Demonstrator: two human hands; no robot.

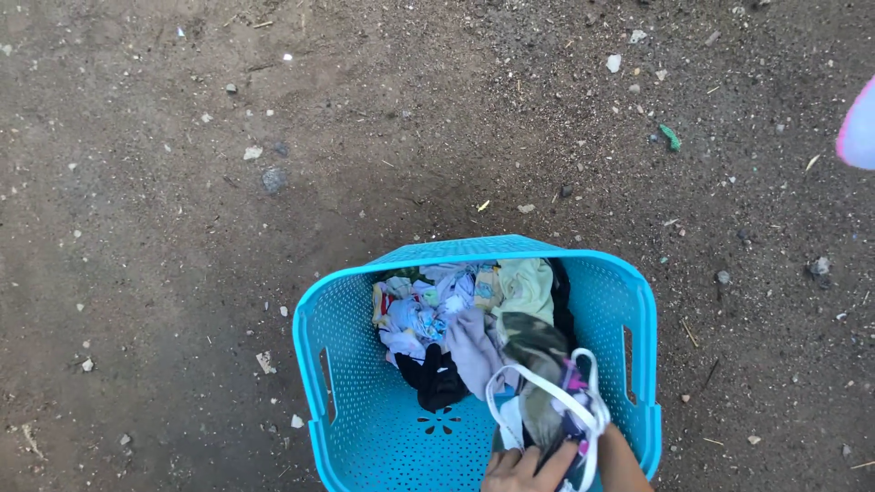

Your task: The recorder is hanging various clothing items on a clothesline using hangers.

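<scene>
A blue perforated plastic basket (365, 410) stands on bare dirt, with a heap of mixed clothes (465, 319) against its far wall. At the bottom edge my left hand (524, 469) curls its fingers into a bundle of clothes: a camouflage-patterned piece (538, 351) and a garment with white looped straps (556, 396). My right wrist (622, 460) comes in beside it, at the basket's near right. That hand is buried under the strapped garment, so I cannot see its fingers. A dark garment (437, 378) lies lower in the basket.
Brown dirt ground (182, 228) with small stones, bits of litter and a green scrap (671, 137) surrounds the basket. A pink and white object (859, 128) pokes in at the right edge.
</scene>
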